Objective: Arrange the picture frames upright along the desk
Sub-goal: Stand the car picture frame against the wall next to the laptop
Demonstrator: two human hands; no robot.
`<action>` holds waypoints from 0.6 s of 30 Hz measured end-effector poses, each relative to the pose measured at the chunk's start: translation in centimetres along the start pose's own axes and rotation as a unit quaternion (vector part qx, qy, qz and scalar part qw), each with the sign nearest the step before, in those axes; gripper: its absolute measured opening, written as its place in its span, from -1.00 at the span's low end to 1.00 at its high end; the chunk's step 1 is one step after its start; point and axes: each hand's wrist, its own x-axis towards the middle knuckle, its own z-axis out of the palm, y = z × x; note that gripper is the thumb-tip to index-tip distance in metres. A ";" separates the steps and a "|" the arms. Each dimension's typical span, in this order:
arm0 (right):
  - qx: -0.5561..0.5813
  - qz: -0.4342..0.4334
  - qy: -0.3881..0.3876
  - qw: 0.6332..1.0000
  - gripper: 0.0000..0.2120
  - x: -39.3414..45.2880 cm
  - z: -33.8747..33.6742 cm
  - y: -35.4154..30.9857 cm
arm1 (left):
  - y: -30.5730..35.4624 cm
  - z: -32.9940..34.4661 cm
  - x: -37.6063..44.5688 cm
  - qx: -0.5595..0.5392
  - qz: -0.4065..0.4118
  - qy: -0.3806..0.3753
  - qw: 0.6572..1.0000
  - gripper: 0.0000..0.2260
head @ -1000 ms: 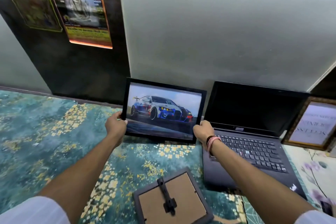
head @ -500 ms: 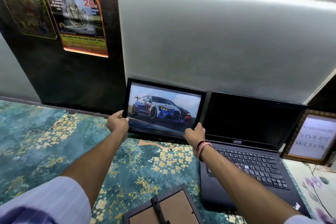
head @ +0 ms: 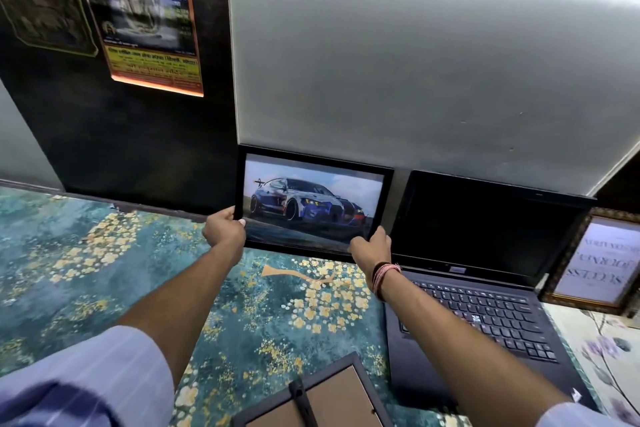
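Note:
A black-framed car picture [head: 311, 204] stands upright at the back of the desk, close to the grey wall panel. My left hand [head: 224, 229] grips its lower left corner and my right hand [head: 371, 245] grips its lower right corner. A second frame [head: 332, 399] lies face down at the near edge, brown backing and black stand showing. A third frame with gold trim and printed text [head: 601, 262] leans upright at the far right.
An open black laptop [head: 485, 274] sits right of the car picture, its screen dark. A teal floral mat [head: 86, 274] covers the desk. Posters [head: 142, 10] hang on the dark wall panel at upper left.
Both hands have carried the car picture farther back toward the wall, and it now stands more upright. The view has shifted, so the face-down frame sits lower in it.

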 end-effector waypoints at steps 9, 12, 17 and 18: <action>-0.019 -0.009 -0.019 1.000 -0.20 -0.9 -0.3 0.1 | -0.1 -0.5 -0.9 0.116 0.023 -0.030 0.993 -0.82; -0.032 -0.036 -0.011 0.999 -0.22 -1.8 -0.7 0.7 | -0.2 -0.1 -3.3 0.138 0.011 -0.022 0.990 -0.64; -0.023 -0.101 -0.009 0.995 -0.47 -4.0 -2.8 1.8 | 0.1 1.9 -9.6 0.143 0.014 0.000 0.990 -0.52; -0.020 -0.109 -0.014 0.994 -0.47 -4.2 -3.4 2.1 | 0.1 2.5 -11.1 0.138 0.017 -0.002 0.990 -0.52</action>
